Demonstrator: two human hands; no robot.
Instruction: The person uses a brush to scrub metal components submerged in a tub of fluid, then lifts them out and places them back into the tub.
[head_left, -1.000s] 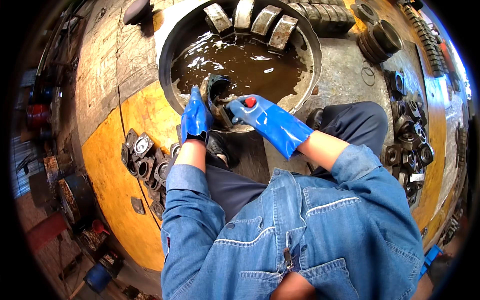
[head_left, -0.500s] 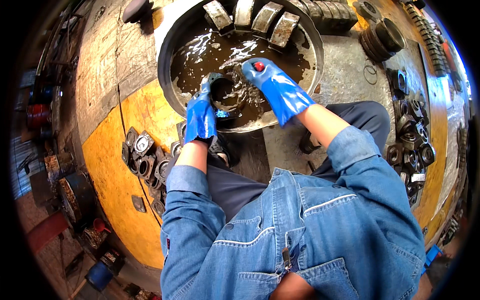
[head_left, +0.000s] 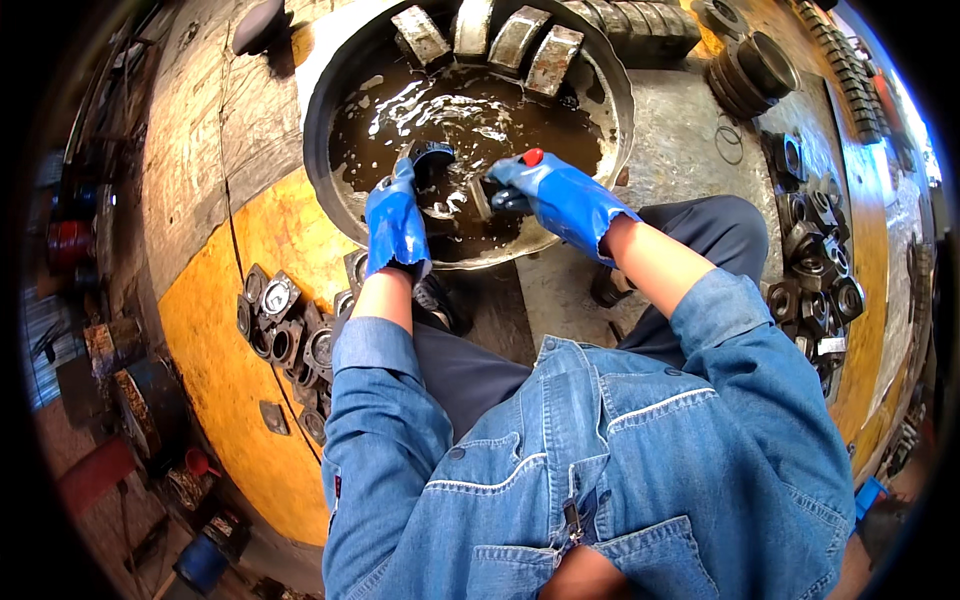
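A wide round metal basin (head_left: 318,150) of murky brown liquid lies in front of me. My left hand (head_left: 396,215), in a blue rubber glove, is closed on the rim of a dark round metal part (head_left: 432,154), which is partly sunk at the near left of the basin. My right hand (head_left: 556,192), gloved alike, grips a red-handled brush (head_left: 533,157). Its pale, flat head (head_left: 481,198) points down at the liquid, right of the metal part. Fingers of both hands are partly hidden by the gloves and liquid.
Several wet metal blocks (head_left: 473,28) line the basin's far edge. Greasy flanged parts (head_left: 290,335) are heaped at left, and more parts (head_left: 820,265) at right. A ribbed metal cylinder (head_left: 752,75) stands at far right, near thin rings (head_left: 729,145). My knees flank the basin.
My right hand has moved slightly right and lower, turning the brush so its head shows. The metal part now tilts and shows less of its round opening. The splashing beside it has eased.
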